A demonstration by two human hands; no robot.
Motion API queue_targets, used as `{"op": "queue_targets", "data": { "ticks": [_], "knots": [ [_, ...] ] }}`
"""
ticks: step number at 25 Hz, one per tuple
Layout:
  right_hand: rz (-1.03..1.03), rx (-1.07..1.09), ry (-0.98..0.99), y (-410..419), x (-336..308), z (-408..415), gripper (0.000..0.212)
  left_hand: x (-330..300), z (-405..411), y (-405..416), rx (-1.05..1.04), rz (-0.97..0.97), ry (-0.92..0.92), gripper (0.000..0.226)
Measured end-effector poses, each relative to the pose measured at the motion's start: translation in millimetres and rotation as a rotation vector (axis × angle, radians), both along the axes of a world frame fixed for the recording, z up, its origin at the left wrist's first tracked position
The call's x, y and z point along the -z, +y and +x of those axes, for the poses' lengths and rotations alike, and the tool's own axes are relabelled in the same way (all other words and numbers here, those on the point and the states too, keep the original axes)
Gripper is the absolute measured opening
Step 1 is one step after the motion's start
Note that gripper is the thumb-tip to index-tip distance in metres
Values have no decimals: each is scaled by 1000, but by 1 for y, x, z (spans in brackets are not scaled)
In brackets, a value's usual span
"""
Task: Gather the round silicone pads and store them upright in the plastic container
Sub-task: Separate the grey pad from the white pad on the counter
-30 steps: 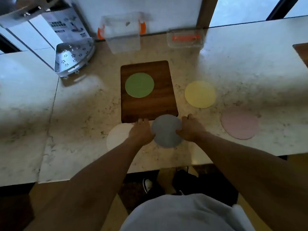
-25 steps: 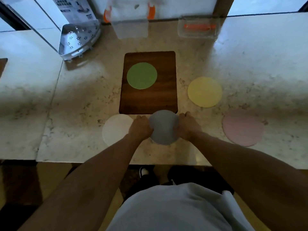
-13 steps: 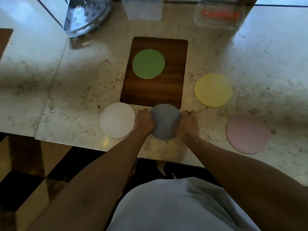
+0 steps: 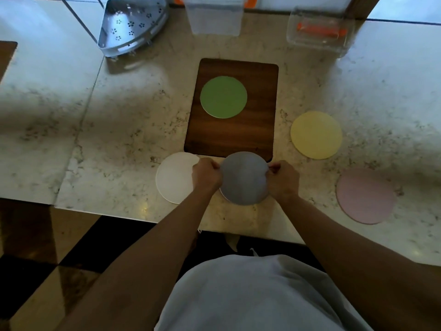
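Note:
A grey round pad (image 4: 244, 179) is pinched at its left edge by my left hand (image 4: 205, 175) and at its right edge by my right hand (image 4: 283, 179), near the counter's front edge. Its far edge is raised over the wooden board (image 4: 232, 130). A white pad (image 4: 173, 181) lies flat just left of my left hand. On the board rests a green pad (image 4: 223, 97). A yellow pad (image 4: 316, 134) and a pink pad (image 4: 365, 195) lie flat to the right. The clear plastic container (image 4: 214, 16) with orange clips stands at the back.
A perforated metal corner shelf (image 4: 132, 23) sits at the back left. A shallow clear tray (image 4: 319, 32) holding something orange sits at the back right. The marble counter (image 4: 119, 139) has a seam on the left and its front edge runs just under my forearms.
Both hands have closed on the grey pad's sides and lifted its far edge off the counter. The camera has tilted down, so the container has slid toward the top of the view.

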State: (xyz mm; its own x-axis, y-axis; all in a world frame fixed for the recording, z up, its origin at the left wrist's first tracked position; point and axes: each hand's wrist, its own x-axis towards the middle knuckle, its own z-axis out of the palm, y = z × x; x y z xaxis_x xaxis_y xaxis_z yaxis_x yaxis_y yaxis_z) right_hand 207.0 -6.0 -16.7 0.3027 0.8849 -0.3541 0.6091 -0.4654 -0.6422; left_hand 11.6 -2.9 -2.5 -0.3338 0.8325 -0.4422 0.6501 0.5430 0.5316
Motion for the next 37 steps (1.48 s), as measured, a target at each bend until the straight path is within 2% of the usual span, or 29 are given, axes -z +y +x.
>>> {"op": "queue_targets", "data": {
  "ticks": [5,15,22,37],
  "knots": [
    [8,-45,16,19,-12,-47,19,-13,-58,7,-92,59,-59,10],
    [-57,-252,28,24,6,-140,16,-11,-156,-22,-229,37,-55,11],
    [-39,-295,-18,21,16,-159,18,0,-174,-24,-258,-4,-71,19],
    [-38,-260,6,18,28,-166,16,10,-179,-20,-216,-31,-80,14]
  ]
}}
